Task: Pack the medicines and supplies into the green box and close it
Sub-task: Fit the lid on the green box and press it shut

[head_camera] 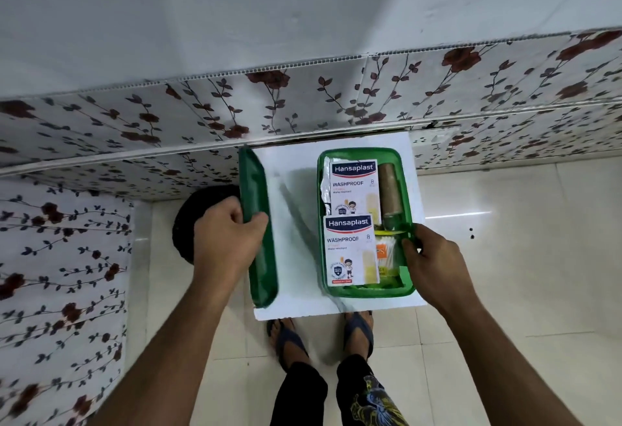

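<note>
The green box (409, 287) stands open on a small white table (292, 223). Inside lie two Hansaplast plaster packs (350, 250), a brown bandage roll (390, 189), a packet of cotton buds (387, 253) and a foil strip (324, 186) at the left wall. My right hand (430, 257) grips the box's right rim. My left hand (229, 233) holds the green lid (259, 250), tilted up on its edge at the table's left side, apart from the box.
A flowered panel wall (303, 102) runs behind the table and a flowered surface (60, 274) lies at the left. A black round object (192, 220) sits left of the table. My feet in sandals (323, 334) stand on the tiled floor below.
</note>
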{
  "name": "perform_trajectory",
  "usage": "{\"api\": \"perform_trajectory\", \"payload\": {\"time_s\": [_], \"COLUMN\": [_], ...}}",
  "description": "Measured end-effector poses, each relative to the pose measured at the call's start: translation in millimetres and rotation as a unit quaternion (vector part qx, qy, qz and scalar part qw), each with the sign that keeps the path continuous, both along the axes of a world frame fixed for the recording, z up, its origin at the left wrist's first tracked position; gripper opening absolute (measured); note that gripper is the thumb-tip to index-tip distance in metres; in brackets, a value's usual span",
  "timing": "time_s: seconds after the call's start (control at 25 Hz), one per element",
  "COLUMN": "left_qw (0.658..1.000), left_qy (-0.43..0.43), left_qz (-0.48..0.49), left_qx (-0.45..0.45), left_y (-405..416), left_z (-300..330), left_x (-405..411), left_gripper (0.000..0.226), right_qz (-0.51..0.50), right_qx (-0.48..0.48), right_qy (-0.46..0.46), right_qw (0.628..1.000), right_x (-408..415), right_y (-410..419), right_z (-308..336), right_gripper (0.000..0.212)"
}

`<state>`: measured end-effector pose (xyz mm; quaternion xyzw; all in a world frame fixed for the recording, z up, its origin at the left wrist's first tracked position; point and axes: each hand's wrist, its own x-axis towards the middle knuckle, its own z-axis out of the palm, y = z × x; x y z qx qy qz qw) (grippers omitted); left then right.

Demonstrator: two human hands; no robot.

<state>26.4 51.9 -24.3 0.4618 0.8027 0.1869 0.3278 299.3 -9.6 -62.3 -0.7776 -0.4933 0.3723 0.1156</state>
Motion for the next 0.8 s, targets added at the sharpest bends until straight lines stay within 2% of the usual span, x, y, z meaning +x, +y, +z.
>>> {"api": "perform_trajectory", "payload": {"time_s": [0.2, 0.32, 0.48, 0.64, 0.72, 0.8], "left_qw": [0.995, 0.991, 0.986, 0.970, 0.968, 0.975], "left_qy": [0.002, -0.008, 0.096, 0.154, 0.147, 0.107], "left_qz": [-0.032, -0.067, -0.111, -0.164, -0.149, -0.060], "left_qx": [0.096, 0.119, 0.076, 0.087, 0.140, 0.188], "left_y": [-0.6, -4.4, -19.0, -28.1, -23.7, -11.6], "left_z": [33.9, 31.9, -4.2, -25.5, -23.3, -23.3], "left_x": [33.5, 81.7, 120.0, 138.7, 128.8, 98.7], "left_gripper": [0.036, 0.044, 0.030, 0.022, 0.028, 0.029], "right_qz": [0.029, -0.009, -0.074, -0.129, -0.138, -0.143], "right_qx": [0.005, -0.025, -0.031, -0.027, -0.016, 0.006], "right_qy": [0.035, 0.137, 0.192, 0.210, 0.217, 0.217], "right_qw": [0.999, 0.990, 0.978, 0.969, 0.966, 0.966], "right_x": [-39.9, -38.0, -19.0, -6.6, -7.6, -13.7], "right_y": [9.5, 15.8, 11.6, 10.2, 12.8, 15.5], "right_z": [-8.8, -10.7, -11.3, -11.4, -12.0, -11.3], "right_gripper": [0.030, 0.033, 0.029, 0.027, 0.025, 0.022]}}
